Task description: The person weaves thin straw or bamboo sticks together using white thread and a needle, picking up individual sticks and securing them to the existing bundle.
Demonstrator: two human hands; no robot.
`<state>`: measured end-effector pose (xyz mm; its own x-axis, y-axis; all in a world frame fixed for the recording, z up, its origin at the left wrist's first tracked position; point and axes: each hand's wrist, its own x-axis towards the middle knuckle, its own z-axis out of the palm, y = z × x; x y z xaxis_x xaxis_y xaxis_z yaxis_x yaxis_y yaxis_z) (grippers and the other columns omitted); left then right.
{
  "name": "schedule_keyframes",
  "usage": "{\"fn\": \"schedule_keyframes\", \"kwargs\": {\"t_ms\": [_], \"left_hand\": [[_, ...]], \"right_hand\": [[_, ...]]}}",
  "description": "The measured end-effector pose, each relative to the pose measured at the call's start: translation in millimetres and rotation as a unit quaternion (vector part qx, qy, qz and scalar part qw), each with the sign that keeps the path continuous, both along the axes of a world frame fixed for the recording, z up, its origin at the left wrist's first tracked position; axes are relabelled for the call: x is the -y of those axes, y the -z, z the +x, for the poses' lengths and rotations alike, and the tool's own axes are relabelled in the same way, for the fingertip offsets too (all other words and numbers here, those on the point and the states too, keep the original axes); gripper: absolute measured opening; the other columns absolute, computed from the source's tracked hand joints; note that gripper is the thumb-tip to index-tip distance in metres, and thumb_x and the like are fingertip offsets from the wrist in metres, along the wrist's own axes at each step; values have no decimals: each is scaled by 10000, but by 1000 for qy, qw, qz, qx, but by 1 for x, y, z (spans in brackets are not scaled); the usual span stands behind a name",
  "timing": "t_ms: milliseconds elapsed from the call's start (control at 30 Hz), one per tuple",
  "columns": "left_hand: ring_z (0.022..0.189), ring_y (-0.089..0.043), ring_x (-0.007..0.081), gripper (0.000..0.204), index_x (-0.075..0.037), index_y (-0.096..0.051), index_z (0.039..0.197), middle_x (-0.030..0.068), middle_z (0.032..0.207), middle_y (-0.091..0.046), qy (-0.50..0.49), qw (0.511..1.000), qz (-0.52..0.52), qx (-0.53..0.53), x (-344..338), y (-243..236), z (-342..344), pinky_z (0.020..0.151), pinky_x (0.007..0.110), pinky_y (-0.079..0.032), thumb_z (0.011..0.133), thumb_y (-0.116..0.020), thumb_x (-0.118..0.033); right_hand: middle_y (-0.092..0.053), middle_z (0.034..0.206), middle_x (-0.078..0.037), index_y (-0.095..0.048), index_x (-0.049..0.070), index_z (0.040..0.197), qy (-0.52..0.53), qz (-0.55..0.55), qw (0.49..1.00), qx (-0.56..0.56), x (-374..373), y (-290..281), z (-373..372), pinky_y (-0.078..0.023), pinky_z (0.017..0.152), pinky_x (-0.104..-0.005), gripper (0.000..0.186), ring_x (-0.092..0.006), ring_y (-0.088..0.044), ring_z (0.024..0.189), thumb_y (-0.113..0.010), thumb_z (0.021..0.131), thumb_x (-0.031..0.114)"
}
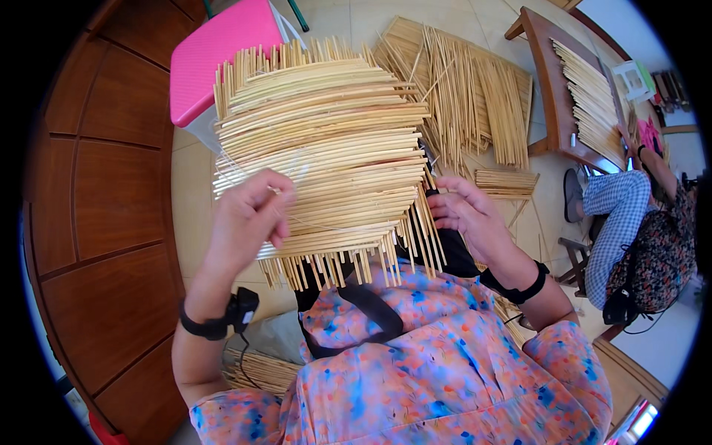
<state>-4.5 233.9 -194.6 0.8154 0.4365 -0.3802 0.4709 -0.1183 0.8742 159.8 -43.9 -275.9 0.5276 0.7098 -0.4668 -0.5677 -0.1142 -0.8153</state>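
Note:
A panel of pale straw-coloured stalks (pixel 348 167) lies across my lap, with rows running sideways over others that stick out at the top and bottom edges. Over its left part is my left hand (pixel 252 219), its thumb and forefinger pinched on a thin pale thread (pixel 275 190). A loose length of this thread trails over the stalks. Beside the panel's right edge, close to the jutting stalk ends, is my right hand (pixel 475 222). Its fingers are loosely bent and apart, and nothing shows in them.
A pink-topped stool (pixel 222 55) stands at the far left, near a brown wooden cabinet (pixel 111 185). More stalks (pixel 463 96) lie on a board on the floor beyond. At the right, a person (pixel 630 222) sits by a wooden table (pixel 545 89) bearing a row of stalks.

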Motion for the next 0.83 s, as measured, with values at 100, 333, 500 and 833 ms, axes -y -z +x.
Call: {"fn": "schedule_keyframes", "kwargs": {"t_ms": [100, 333, 500, 833], "left_hand": [[491, -517, 56, 54, -22, -592, 943, 11, 593, -549, 39, 998, -54, -12, 14, 12, -10, 434, 194, -417, 930, -554, -57], [506, -518, 52, 100, 5, -616, 985, 13, 621, -565, 68, 997, 27, 16, 19, 13, -25, 448, 196, -420, 908, -555, -14], [482, -488, 51, 133, 8, -610, 994, -2, 611, -539, -13, 995, 59, 74, 3, -28, -28, 431, 186, -389, 914, -504, 12], [407, -347, 11, 250, -62, -585, 1135, -36, 546, -429, -128, 935, 194, 267, -104, -124, -59, 350, 160, -236, 976, -522, -245]], "right_hand": [[-651, 1051, -86, -538, 53, 1182, -42, 13, 981, -192, -12, -8, -4, -539, 783, -301, 282, -165, -648, 925, -501, 968, 232], [-654, 1082, -66, -563, 37, 1187, -94, -29, 972, -211, -35, -12, -13, -550, 777, -303, 346, -155, -649, 927, -635, 894, 206], [-656, 1045, -72, -596, -5, 1136, -98, -3, 984, -150, -47, -7, -23, -530, 727, -285, 325, -143, -632, 857, -676, 859, 145], [-658, 973, -80, -602, -28, 1110, -138, 15, 986, -94, -49, 3, -27, -516, 659, -282, 278, -135, -610, 769, -650, 873, 110]]}}
